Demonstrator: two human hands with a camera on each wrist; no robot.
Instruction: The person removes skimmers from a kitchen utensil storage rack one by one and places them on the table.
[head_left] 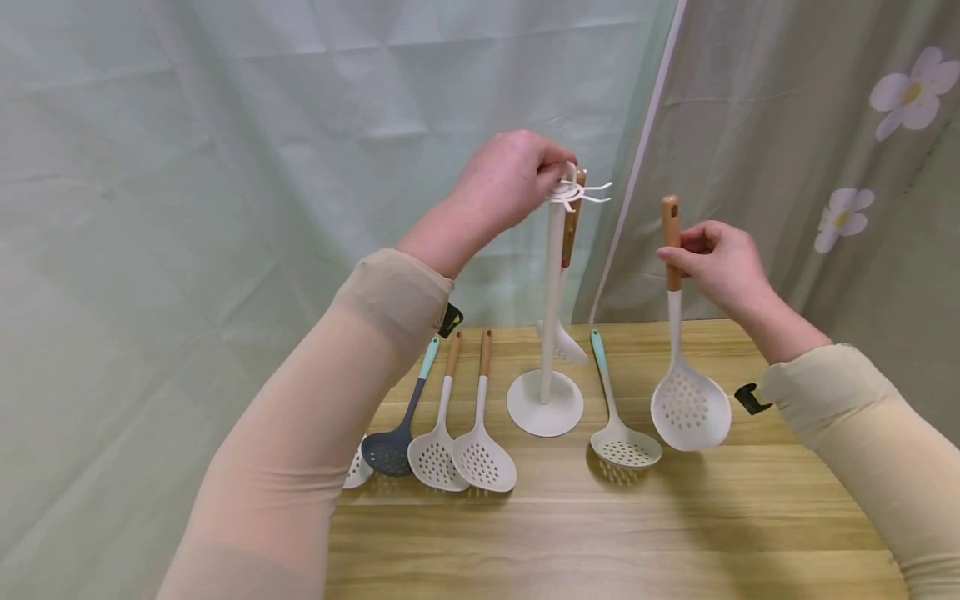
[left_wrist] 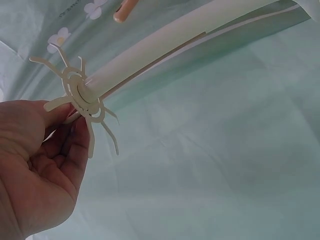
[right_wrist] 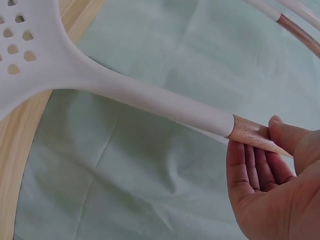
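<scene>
A white slotted spoon [head_left: 690, 407] with a wooden handle hangs upright above the right side of a wooden table [head_left: 600, 533], its round perforated bowl low and clear of the tabletop. The right hand [head_left: 720, 265] pinches the wooden handle between thumb and curled fingers [right_wrist: 250, 170]; the handle's tip sticks up above the hand.

To its left stands a white rack [head_left: 551, 300]: a tall post on a round base, topped by a ring of thin hooks [left_wrist: 80, 95]. The left hand [head_left: 502, 179] is at that ring, fingers curled, with the fingertips [left_wrist: 62, 112] pinching one hook. Another wooden-handled utensil [head_left: 568, 275] hangs from the ring, close along the post.

On the table, just right of the base, lies a skimmer [head_left: 618, 417] with a teal grip. Left of the base lie two white skimmers [head_left: 461, 433] side by side, then a dark ladle [head_left: 397, 433], and a white utensil partly hidden by the left sleeve [head_left: 330, 417]. Pale green cloth [head_left: 225, 167] hangs behind, beside a flowered curtain [head_left: 825, 167].
</scene>
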